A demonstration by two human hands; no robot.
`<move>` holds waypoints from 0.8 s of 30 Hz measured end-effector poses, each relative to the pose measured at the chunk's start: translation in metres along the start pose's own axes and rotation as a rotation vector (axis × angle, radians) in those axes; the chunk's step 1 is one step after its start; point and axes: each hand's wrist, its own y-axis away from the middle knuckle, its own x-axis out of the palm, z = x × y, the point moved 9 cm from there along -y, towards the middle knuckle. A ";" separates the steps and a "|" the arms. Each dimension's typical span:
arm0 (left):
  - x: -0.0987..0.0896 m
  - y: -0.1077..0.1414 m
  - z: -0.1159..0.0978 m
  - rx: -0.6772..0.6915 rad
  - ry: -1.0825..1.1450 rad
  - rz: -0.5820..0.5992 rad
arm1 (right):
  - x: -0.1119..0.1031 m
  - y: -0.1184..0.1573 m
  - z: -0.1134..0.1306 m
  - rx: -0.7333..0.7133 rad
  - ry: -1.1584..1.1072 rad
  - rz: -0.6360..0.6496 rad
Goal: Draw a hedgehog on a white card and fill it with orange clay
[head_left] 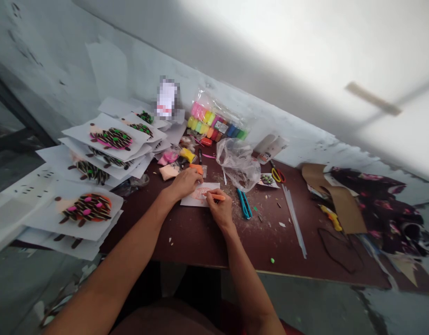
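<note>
My right hand [220, 209] is closed around an orange marker pen [217, 197], its tip against a small white sheet of paper [193, 202]. Orange lines are drawn on the sheet. At the sheet's upper left corner, my left hand [187, 181] lies over the edge, fingers bent but not wrapped round anything visible. An orange packet [196, 168] sits just beyond its fingertips. Beside that hand are a peach clay packet [169, 172], a yellow packet [187, 155] and a black marker [200, 156].
Paper sheets with hedgehog figures [111, 138] pile up at left, near a white power strip [22, 190]. Behind lie colourful clay packs [214, 123] and a plastic bag [238, 163]. Rightward are a teal cutter [244, 204], scissors [278, 175], glue sticks [294, 221] and a yellow glue gun [331, 217].
</note>
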 end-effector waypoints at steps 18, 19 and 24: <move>0.000 0.000 0.000 -0.010 0.006 0.009 | -0.008 -0.001 -0.007 0.016 0.104 -0.044; 0.000 0.000 0.000 -0.010 0.006 0.011 | -0.008 -0.001 -0.007 0.019 0.103 -0.042; 0.001 0.000 0.000 -0.023 -0.005 0.031 | -0.006 -0.001 -0.007 0.019 0.067 -0.015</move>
